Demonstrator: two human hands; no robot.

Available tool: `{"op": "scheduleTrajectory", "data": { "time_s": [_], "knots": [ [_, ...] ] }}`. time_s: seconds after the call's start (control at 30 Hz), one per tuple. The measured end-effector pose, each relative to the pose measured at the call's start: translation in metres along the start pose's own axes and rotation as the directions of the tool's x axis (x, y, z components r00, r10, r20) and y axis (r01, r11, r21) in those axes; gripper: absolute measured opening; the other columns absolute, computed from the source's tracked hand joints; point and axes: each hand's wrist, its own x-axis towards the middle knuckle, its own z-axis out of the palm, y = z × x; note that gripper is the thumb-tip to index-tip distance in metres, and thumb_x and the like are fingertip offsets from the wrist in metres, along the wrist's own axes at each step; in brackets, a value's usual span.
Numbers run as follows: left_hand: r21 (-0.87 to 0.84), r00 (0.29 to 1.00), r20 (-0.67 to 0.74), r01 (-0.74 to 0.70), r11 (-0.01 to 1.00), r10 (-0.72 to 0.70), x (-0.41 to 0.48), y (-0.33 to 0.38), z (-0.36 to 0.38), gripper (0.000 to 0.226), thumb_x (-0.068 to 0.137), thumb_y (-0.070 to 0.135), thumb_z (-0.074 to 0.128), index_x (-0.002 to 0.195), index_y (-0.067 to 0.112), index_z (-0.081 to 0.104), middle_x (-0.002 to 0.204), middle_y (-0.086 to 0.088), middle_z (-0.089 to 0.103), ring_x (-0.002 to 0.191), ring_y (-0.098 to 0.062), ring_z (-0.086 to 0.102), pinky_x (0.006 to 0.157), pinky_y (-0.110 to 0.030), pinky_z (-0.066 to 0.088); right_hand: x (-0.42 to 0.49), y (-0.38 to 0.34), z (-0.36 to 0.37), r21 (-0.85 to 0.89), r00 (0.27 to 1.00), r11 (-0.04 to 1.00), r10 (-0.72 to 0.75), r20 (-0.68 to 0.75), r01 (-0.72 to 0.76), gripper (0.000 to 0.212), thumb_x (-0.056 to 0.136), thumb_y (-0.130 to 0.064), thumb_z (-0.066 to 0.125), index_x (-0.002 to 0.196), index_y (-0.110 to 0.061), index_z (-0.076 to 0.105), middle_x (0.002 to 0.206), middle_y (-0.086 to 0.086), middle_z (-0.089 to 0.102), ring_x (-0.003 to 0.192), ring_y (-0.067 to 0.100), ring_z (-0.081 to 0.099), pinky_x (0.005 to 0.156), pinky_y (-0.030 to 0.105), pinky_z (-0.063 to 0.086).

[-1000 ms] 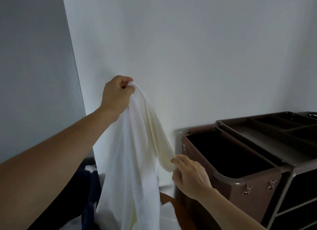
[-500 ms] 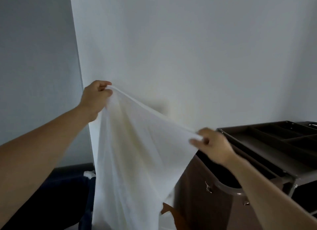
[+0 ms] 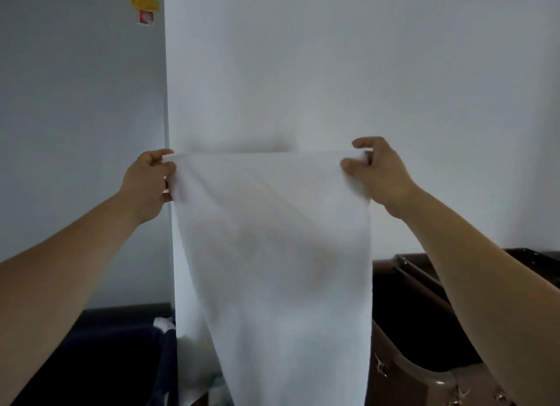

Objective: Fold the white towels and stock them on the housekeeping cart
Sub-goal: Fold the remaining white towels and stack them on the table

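White wall (image 3: 333, 72) behind; left hand (image 3: 148, 182), right hand (image 3: 380, 172): fingers pinch white towel (image 3: 272, 269) top corners.

white towel (image 3: 272, 254), brown cart (image 3: 424, 375), seemingly yellow-red sign (image 3: 145, 11)

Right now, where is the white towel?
The white towel hangs mid-frame in the head view, between left hand and right hand, beside the brown cart.

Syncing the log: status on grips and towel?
Left grip and right grip each pinch a top corner. Towel hangs spread, unfolded. Cart at lower right, beside it; nothing seen blocking.
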Motion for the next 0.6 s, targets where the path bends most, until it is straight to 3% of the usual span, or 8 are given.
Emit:
{"op": "scheduleTrajectory", "data": {
  "time_s": [0.07,0.17,0.27,0.37,0.43,0.5,0.6],
  "knots": [
    [0.050,0.997,-0.074,-0.020,0.999,0.023,0.000,-0.009,0.002,0.026,0.099,0.008,0.051,0.115,0.027,0.057,0.113,-0.001,0.060,0.091,-0.022,0.059,0.067,-0.037,0.051,0.001,0.004,0.000,-0.076,0.997,0.997,0.022,0.077,-0.017,0.023,0.091,-0.022,0.071,0.111,-0.027,0.060,0.100,-0.006,0.061,0.080,0.008,0.060,0.060,0.016,0.050],
    [0.138,0.963,-0.190,-0.167,0.976,0.191,-0.004,-0.011,0.014,0.030,0.096,0.009,0.049,0.118,0.028,0.056,0.096,0.008,0.059,0.071,-0.007,0.058,0.052,-0.024,0.045,0.006,0.003,-0.008,-0.210,0.999,0.978,-0.026,-0.024,0.020,0.016,0.091,-0.030,0.069,0.106,-0.032,0.064,0.104,-0.007,0.064,0.087,0.010,0.060,0.068,0.023,0.047],
    [0.227,0.923,-0.221,-0.264,0.937,0.314,-0.009,-0.004,0.027,0.031,0.091,0.010,0.044,0.114,0.030,0.052,0.084,0.015,0.052,0.050,0.009,0.050,0.043,-0.013,0.040,0.006,0.007,-0.011,-0.559,0.999,0.829,-0.003,0.054,0.033,0.022,0.096,-0.041,0.059,0.116,-0.033,0.059,0.107,-0.008,0.060,0.094,0.018,0.056,0.077,0.033,0.044],
    [0.283,0.899,-0.158,-0.355,0.891,0.408,-0.015,-0.007,0.029,0.031,0.088,0.013,0.042,0.112,0.032,0.049,0.087,0.017,0.048,0.058,0.009,0.050,0.050,-0.007,0.037,0.006,0.009,-0.020,-0.715,0.987,0.697,0.071,0.142,0.053,0.016,0.098,-0.045,0.054,0.103,-0.030,0.055,0.103,-0.002,0.062,0.093,0.024,0.055,0.078,0.037,0.042],
    [0.292,0.877,-0.142,-0.407,0.866,0.460,-0.017,-0.009,0.030,0.031,0.086,0.016,0.042,0.112,0.032,0.048,0.089,0.018,0.048,0.068,0.008,0.049,0.058,-0.006,0.037,0.004,0.012,-0.024,-0.717,0.988,0.697,0.101,0.115,0.012,0.021,0.098,-0.048,0.052,0.098,-0.027,0.052,0.097,0.000,0.062,0.090,0.026,0.056,0.075,0.039,0.043],
    [0.267,0.868,-0.185,-0.407,0.874,0.461,-0.018,-0.010,0.032,0.030,0.085,0.021,0.043,0.112,0.030,0.050,0.084,0.018,0.048,0.065,0.008,0.048,0.059,-0.007,0.038,-0.002,0.017,-0.021,-0.642,0.993,0.765,0.112,0.047,-0.055,0.028,0.098,-0.049,0.051,0.096,-0.021,0.051,0.092,0.004,0.063,0.084,0.029,0.059,0.073,0.040,0.049],
    [0.333,0.876,-0.223,-0.343,0.878,0.427,-0.020,-0.011,0.033,0.033,0.080,0.042,0.049,0.101,0.017,0.058,0.074,0.015,0.046,0.059,0.003,0.046,0.053,-0.008,0.037,-0.012,0.023,-0.009,-0.200,0.971,0.951,0.239,0.001,-0.234,0.028,0.099,-0.037,0.056,0.087,-0.012,0.051,0.091,0.011,0.061,0.071,0.030,0.060,0.047,0.033,0.051]
  ]
}}
